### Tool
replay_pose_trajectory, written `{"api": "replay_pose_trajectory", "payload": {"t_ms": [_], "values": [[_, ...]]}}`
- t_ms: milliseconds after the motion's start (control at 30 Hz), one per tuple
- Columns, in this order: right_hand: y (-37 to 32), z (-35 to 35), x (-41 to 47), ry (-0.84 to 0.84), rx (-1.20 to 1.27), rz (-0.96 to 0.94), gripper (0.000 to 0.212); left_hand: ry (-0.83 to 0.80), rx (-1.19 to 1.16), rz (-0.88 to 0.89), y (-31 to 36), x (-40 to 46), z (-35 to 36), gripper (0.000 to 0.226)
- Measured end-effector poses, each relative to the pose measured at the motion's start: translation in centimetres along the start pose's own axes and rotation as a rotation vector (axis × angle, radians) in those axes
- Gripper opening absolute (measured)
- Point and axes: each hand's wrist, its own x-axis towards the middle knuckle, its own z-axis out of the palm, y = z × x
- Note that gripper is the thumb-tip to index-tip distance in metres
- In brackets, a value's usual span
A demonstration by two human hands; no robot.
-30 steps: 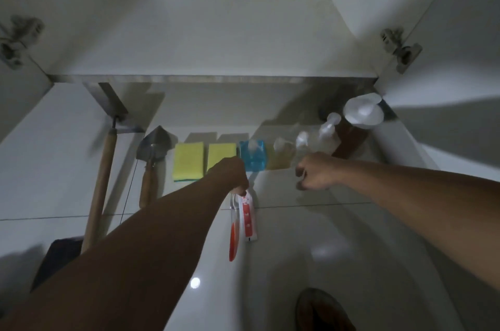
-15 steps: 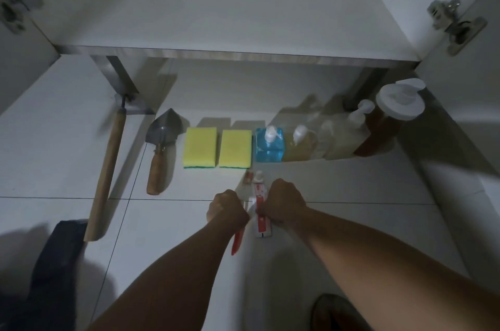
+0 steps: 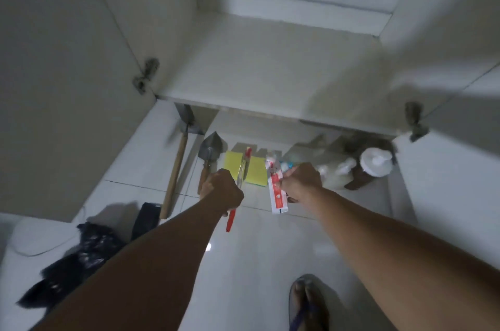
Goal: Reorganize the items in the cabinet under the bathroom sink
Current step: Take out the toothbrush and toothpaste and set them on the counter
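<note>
My left hand (image 3: 223, 190) is closed around a red toothbrush (image 3: 238, 190), whose head points up toward the cabinet. My right hand (image 3: 301, 182) grips a red and white toothpaste tube (image 3: 276, 192). Both are lifted off the tiled floor, in front of the open cabinet shelf (image 3: 270, 71). Below them on the floor lie two yellow sponges (image 3: 255, 172), partly hidden by the toothbrush. A blue bottle (image 3: 286, 165) peeks out behind the tube, and pale pump bottles (image 3: 335, 171) and a brown white-capped bottle (image 3: 370, 168) stand to the right.
A small trowel (image 3: 209, 153) and a long wooden-handled tool (image 3: 176, 171) lie at the left on the floor. A dark plastic bag (image 3: 81, 255) sits at lower left. Cabinet doors (image 3: 54, 73) stand open on both sides. My sandalled foot (image 3: 308, 303) is at the bottom.
Both hands have lifted the toothbrush and the toothpaste tube off the floor. The view has tilted up, showing more of the cabinet's inside.
</note>
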Motion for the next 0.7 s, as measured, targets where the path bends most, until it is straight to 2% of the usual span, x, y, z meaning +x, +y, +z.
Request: {"api": "replay_pose_trajectory", "payload": {"t_ms": [100, 167, 200, 367, 567, 700], "values": [[-5.6, -5.2, -5.8, -0.027, 0.026, -0.057, 0.01, 0.018, -0.068, 0.021, 2.8, -5.3, -8.6, 0.02], [-9.4, -8.3, -9.6, -0.049, 0.031, -0.096, 0.008, 0.018, -0.075, 0.041, 4.7, -9.1, -14.5, 0.006], [-11.3, -9.7, -11.5, -0.052, 0.04, -0.106, 0.008, 0.018, -0.076, 0.047, 5.7, -10.9, -17.5, 0.006], [-20.6, -16.7, -21.4, -0.044, 0.095, -0.169, 0.02, 0.024, -0.113, 0.101, 8.7, -18.3, -30.1, 0.012], [-31.0, -22.8, -29.1, -0.069, 0.153, -0.285, 0.016, 0.124, -0.12, 0.152, 11.6, -24.4, -41.8, 0.011], [-37.9, -25.3, -31.0, -0.072, 0.285, -0.346, 0.014, 0.228, -0.147, 0.189, 13.8, -25.6, -47.9, 0.013]]}}
